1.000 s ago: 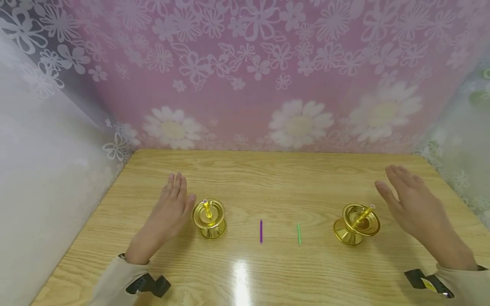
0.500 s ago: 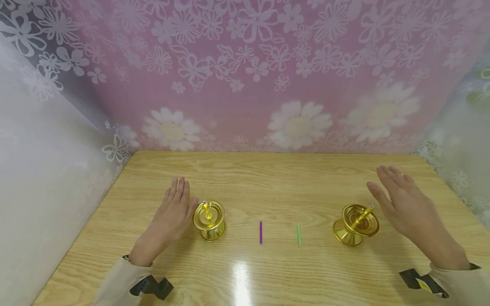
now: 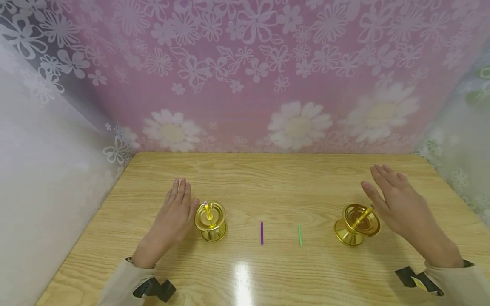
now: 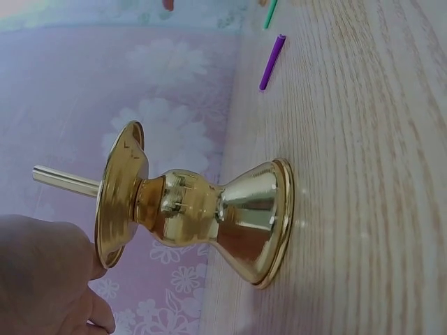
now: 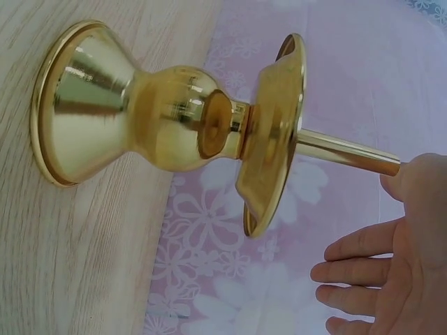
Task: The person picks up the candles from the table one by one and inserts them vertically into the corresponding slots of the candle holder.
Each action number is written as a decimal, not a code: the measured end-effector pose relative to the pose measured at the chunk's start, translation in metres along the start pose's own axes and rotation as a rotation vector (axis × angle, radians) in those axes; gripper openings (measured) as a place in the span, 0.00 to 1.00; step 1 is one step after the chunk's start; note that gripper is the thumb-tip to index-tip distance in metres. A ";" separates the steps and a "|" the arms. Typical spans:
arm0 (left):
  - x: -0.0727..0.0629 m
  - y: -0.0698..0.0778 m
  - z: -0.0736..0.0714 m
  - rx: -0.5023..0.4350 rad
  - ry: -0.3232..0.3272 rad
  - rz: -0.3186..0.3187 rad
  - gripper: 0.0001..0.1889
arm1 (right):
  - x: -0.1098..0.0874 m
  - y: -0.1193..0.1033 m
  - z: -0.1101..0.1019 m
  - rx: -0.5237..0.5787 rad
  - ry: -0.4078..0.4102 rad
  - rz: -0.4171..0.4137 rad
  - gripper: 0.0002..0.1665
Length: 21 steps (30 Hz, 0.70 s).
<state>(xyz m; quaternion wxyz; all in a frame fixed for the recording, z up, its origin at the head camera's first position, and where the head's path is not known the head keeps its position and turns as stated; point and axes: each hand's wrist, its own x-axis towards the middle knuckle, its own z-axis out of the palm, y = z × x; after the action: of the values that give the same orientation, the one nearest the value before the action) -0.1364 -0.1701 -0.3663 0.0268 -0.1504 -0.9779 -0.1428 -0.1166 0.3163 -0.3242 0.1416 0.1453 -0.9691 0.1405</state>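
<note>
Two gold candle holders stand upright on the table, each with a dish and a thin tube rising from its middle. My left hand (image 3: pixel 173 217), fingers straight, is beside the left candle holder (image 3: pixel 214 233); its thumb overlaps the dish rim in the head view. In the left wrist view that holder (image 4: pixel 188 209) stands close to the thumb side. Just right of the right candle holder (image 3: pixel 348 233) is my right hand (image 3: pixel 406 212), fingers extended, with the tube's tip (image 5: pixel 349 152) near the thumb. Between the holders lie a purple stick (image 3: pixel 262 233) and a green stick (image 3: pixel 300 235).
The wooden table (image 3: pixel 245 182) ends at a pink flowered backdrop (image 3: pixel 237 102). Pale panels (image 3: pixel 46 178) flank it on the left and right. A bright light reflection shows near the front middle.
My right hand has moved left, closer to the right candle holder. The left hand has shifted slightly right toward the other one. Both holders and both sticks stay in place.
</note>
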 end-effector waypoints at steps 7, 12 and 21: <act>0.000 0.000 0.001 0.002 0.012 -0.004 0.32 | 0.000 -0.002 0.000 0.000 -0.017 0.012 0.36; -0.001 0.000 0.004 0.001 0.015 -0.002 0.32 | 0.000 -0.005 0.001 0.003 -0.020 0.010 0.36; -0.001 -0.001 0.005 0.003 0.036 0.011 0.32 | 0.003 -0.012 0.000 0.017 -0.015 -0.002 0.36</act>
<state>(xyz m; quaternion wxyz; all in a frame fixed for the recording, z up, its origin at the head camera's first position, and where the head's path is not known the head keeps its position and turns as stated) -0.1355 -0.1702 -0.3718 0.0454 -0.1533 -0.9766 -0.1436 -0.1155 0.3043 -0.3204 0.1335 0.1485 -0.9687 0.1475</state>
